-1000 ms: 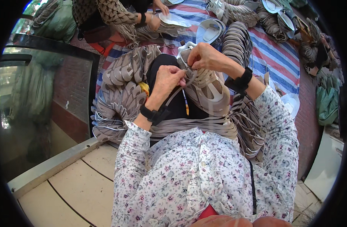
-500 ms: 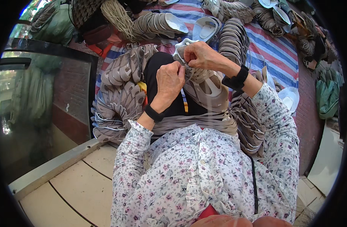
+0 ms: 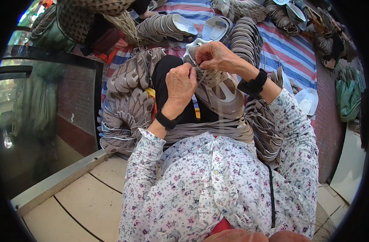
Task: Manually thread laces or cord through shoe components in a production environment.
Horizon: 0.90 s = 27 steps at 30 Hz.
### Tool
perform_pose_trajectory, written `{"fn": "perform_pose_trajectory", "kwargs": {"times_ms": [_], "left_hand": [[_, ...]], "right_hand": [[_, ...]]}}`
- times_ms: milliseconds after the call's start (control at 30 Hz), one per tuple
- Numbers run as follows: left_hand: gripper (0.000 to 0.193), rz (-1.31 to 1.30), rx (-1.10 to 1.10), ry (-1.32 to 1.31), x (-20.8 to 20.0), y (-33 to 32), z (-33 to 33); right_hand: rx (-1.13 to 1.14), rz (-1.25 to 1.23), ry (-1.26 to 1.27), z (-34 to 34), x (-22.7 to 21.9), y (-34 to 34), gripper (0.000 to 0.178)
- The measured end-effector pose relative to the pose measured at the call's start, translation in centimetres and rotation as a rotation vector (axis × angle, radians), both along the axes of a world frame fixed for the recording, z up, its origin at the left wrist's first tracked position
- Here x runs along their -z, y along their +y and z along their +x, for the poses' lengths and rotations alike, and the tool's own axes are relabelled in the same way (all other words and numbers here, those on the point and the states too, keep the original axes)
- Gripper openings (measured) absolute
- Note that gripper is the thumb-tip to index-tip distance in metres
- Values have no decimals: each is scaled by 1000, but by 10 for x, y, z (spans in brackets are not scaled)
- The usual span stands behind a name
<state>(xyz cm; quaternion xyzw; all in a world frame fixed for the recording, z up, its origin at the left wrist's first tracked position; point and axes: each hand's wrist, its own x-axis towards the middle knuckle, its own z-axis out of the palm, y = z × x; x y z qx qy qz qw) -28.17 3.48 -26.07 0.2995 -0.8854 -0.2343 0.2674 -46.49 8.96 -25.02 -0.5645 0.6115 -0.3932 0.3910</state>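
Observation:
A grey-beige shoe upper (image 3: 225, 105) with mesh panels and a pale collar rests over my lap, its toe toward me. My right hand (image 3: 220, 57) bends over the tongue end, thumb and fingertips pinched at the shoelace (image 3: 200, 77) by the eyelets. Close beside it on the left, my left hand (image 3: 181, 85) is closed with its back upward, gripping the lace at the upper's edge. The fingertips of both hands are partly hidden. Across my lap lies a bundle of flat grey-beige laces (image 3: 216, 130).
Nested stacks of shoe uppers stand at my left (image 3: 130, 74), at my right (image 3: 260, 133) and ahead (image 3: 247, 42) on a striped sheet (image 3: 289, 52). A glass door (image 3: 47, 109) is at the left. Another person's patterned clothing (image 3: 77, 20) shows at the far left.
Both hands stay almost in place at the shoe upper, with only slight shifts. At the far left, the other person's patterned clothing has come further into view.

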Motion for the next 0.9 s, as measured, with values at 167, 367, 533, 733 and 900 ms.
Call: {"fn": "perform_pose_trajectory", "kwargs": {"times_ms": [167, 367, 533, 733, 900], "left_hand": [[18, 273, -12, -4, -10, 1, -7], [11, 37, 5, 81, -5, -27, -1], [22, 212, 280, 71, 26, -63, -9], [21, 550, 322, 56, 9, -62, 4], [28, 647, 430, -12, -10, -61, 10]], "right_hand": [[3, -27, 31, 0, -1, 1, 11], [37, -50, 54, 4, -2, 10, 12], [63, 19, -43, 5, -5, 16, 16], [100, -1, 13, 11, -8, 19, 14], [-26, -63, 157, 4, -8, 13, 18]]}}
